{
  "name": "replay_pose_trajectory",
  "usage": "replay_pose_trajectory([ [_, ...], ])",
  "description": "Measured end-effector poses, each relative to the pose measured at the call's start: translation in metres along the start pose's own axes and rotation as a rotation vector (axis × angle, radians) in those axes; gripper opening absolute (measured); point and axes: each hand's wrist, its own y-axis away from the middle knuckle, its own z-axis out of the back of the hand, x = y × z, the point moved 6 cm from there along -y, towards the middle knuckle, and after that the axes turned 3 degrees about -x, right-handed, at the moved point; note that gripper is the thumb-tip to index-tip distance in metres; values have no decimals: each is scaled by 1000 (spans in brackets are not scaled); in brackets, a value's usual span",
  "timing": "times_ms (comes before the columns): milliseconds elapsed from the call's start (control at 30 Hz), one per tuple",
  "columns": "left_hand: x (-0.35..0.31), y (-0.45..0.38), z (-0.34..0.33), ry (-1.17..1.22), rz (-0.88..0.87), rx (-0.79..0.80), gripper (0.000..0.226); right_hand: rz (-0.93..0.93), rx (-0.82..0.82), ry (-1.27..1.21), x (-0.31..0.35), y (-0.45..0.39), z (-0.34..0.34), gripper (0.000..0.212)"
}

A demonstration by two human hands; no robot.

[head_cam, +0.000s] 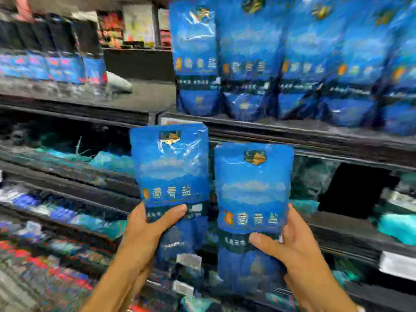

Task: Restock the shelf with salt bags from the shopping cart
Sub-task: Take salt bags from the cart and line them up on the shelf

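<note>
Two blue salt bags in hand, both upright, held below the front edge of the upper shelf [292, 129]; left hand [144, 230] grips the left salt bag [171, 176] at its lower half, thumb across the front, fingers behind; right hand [299, 244] grips the right salt bag [253, 194] the same way, thumb on the front; the two bags sit just beside each other, maybe touching at the edges, blur makes it unclear; risk: each bag held one-handed low down, so the top could flop or the glossy film slip when lifted; pushing in could topple the standing row [281, 64] at the shelf's front edge; count: two bags held, about five visible fronts standing on the shelf, two hands; cart not in view.
</note>
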Motion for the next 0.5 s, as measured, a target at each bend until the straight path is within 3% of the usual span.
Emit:
replay_pose_trajectory([
  [100,-23,1,-58,51,-33,126,43,100,-110,-1,38,8,42,77],
  [267,-77,-7,-144,19,-248,232,50,318,-234,42,110,4,101,72],
  [500,-131,-44,-232,38,-492,177,29,557,-420,134,200,-56,141,57],
])
